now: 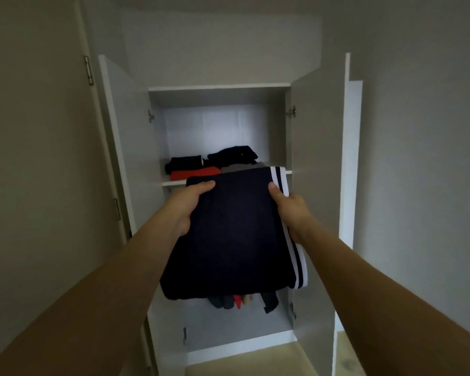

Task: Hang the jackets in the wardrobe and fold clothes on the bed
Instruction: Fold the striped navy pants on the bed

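A folded dark navy garment (234,234) with white stripes along its right edge is held flat in front of the open white wardrobe (220,89). My left hand (187,204) grips its left side, thumb on top. My right hand (288,210) grips the striped right side, thumb on top. The garment's far edge reaches the wardrobe shelf (174,183). On that shelf lie a folded red garment (193,173), a black folded piece (185,162), a grey piece (242,167) and a black pile (234,154). Below the held garment hang several clothes (242,301), mostly hidden.
Both wardrobe doors stand open, the left door (122,142) and the right door (320,158). A tall door panel with hinges (88,70) is at the far left. Light wooden floor (291,359) shows below the wardrobe. Plain wall fills the right side.
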Motion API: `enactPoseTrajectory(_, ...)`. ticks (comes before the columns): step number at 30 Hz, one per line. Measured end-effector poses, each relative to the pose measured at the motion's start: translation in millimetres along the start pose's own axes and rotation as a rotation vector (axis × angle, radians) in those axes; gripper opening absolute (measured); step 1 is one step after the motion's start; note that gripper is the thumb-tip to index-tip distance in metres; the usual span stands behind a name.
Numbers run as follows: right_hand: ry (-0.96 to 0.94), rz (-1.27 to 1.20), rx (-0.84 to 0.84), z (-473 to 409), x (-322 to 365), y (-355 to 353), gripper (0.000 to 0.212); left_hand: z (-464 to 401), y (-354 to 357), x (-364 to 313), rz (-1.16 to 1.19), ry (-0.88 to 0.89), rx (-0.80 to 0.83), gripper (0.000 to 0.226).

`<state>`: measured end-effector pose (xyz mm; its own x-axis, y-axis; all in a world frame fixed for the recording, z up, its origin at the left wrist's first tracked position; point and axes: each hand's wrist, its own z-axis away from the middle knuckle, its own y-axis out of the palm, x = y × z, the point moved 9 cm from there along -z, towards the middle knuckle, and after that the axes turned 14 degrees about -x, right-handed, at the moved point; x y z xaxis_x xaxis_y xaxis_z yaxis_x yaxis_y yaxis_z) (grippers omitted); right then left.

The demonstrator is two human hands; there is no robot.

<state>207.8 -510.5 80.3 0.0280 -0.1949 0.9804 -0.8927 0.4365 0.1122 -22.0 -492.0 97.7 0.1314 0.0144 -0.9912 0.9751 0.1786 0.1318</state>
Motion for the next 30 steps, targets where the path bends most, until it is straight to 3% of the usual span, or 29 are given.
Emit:
enactPoseTrajectory(4,-0.026,-0.026,-0.019,-96,-4,60,0.042,-118,11,-14,-0.022,-0.010,0.037,0.042)
enactPoseTrajectory(8,-0.038,-0.019,-0.053,-199,-4,99,0.046,-229,41,-30,-0.006,0.029,0.027,0.045)
enactPoseTrajectory(13,-0.019,0.004,-0.064,-331,-18,134,0.051,-353,94,-45,-0.016,0.121,-0.009,0.032)
enactPoseTrajectory(16,-0.016,-0.008,-0.028,-414,-19,158,0.050,-431,129,-66,-0.033,0.184,-0.043,0.059)
enactPoseTrajectory(21,-0.018,-0.065,0.097,-546,12,194,0.035,-549,186,-124,-0.027,0.287,-0.128,0.066)
enactPoseTrajectory(26,-0.166,0.069,0.006,-668,42,224,0.022,-658,242,-161,-0.065,0.287,-0.166,0.067)
enactPoseTrajectory(30,-0.279,0.308,-0.120,-757,33,243,0.038,-744,282,-153,-0.111,0.207,-0.145,0.047)
